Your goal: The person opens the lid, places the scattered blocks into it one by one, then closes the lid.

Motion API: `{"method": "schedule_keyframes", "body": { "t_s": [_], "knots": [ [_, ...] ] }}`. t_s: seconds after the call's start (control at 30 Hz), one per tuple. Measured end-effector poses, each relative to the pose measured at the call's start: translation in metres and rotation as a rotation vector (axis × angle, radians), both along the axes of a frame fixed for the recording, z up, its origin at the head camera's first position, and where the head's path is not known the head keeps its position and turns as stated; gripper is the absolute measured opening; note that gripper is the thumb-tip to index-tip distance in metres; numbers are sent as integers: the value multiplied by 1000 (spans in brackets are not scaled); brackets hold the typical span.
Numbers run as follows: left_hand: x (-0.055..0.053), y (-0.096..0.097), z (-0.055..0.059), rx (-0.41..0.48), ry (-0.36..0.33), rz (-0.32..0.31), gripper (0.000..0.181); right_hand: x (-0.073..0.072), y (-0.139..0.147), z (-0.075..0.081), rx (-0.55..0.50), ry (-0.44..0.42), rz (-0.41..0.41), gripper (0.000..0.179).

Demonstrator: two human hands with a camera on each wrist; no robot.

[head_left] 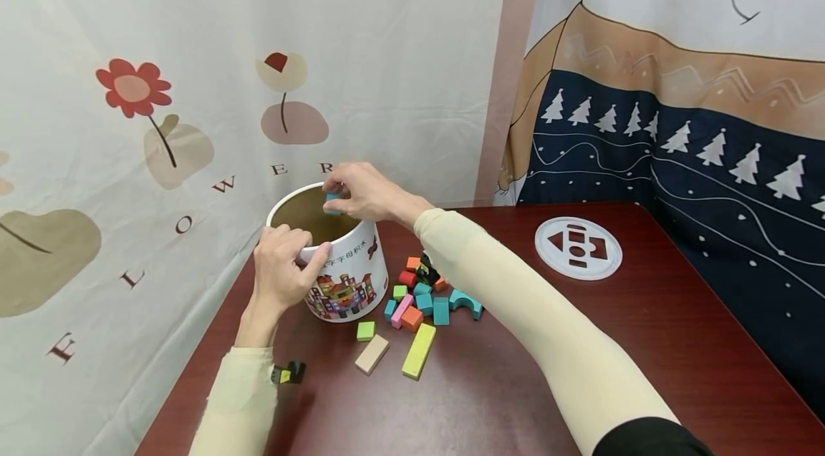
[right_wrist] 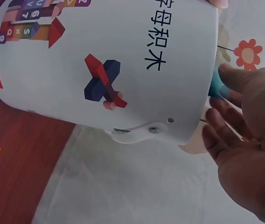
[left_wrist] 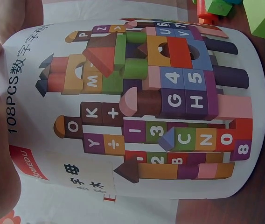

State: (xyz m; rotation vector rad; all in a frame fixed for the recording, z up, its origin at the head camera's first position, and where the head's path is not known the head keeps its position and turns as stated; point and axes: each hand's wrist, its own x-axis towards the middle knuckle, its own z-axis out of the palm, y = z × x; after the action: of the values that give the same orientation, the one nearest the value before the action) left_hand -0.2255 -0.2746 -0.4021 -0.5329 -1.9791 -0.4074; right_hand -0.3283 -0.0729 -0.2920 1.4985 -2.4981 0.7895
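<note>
A white printed bucket (head_left: pixel 348 277) stands upright on the table, its lid off. My left hand (head_left: pixel 281 266) grips the near left part of its rim, thumb outside and fingers over the edge. Above the bucket's opening, at the right side of the rim, my right hand (head_left: pixel 364 191) pinches a blue block (head_left: pixel 332 203) between thumb and fingers. In the right wrist view the same blue block (right_wrist: pixel 215 86) shows partly behind the rim, beside the thumb. The bottom of the bucket's inside is hidden from the head view.
Several colored blocks (head_left: pixel 424 303) lie heaped right of the bucket. Nearer me are a yellow plank (head_left: pixel 419 351), a plain wooden block (head_left: pixel 372 354) and a green block (head_left: pixel 365 331). A white lid with cut-out shapes (head_left: pixel 556 263) lies at the right. Printed curtains (head_left: pixel 412 69) hang behind the table.
</note>
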Motion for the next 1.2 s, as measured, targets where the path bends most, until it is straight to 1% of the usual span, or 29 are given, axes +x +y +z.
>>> {"method": "schedule_keyframes", "body": {
  "t_s": [0.1, 0.17, 0.37, 0.5, 0.63, 0.87, 1.2],
  "knots": [
    [0, 0, -1, 2, -2, 0, 48, 0, -1, 0, 41, -33, -11, 47],
    [0, 0, -1, 1, -1, 0, 48, 0, -1, 0, 61, -32, -20, 53],
    [0, 0, -1, 1, 10, -5, 48, 3, -1, -1, 68, -44, -30, 72],
    [0, 1, 0, 0, 14, -7, 48, 4, 0, -1, 54, -70, -45, 80],
    [0, 1, 0, -2, 12, -5, 48, 5, 2, -2, 37, -88, -56, 84],
    [0, 1, -1, -1, 6, -2, 47, 3, 3, -4, 45, -97, -63, 84],
    [0, 1, -1, 1, 7, -2, 47, 3, 9, -4, 53, -109, -52, 84]
  ]
}}
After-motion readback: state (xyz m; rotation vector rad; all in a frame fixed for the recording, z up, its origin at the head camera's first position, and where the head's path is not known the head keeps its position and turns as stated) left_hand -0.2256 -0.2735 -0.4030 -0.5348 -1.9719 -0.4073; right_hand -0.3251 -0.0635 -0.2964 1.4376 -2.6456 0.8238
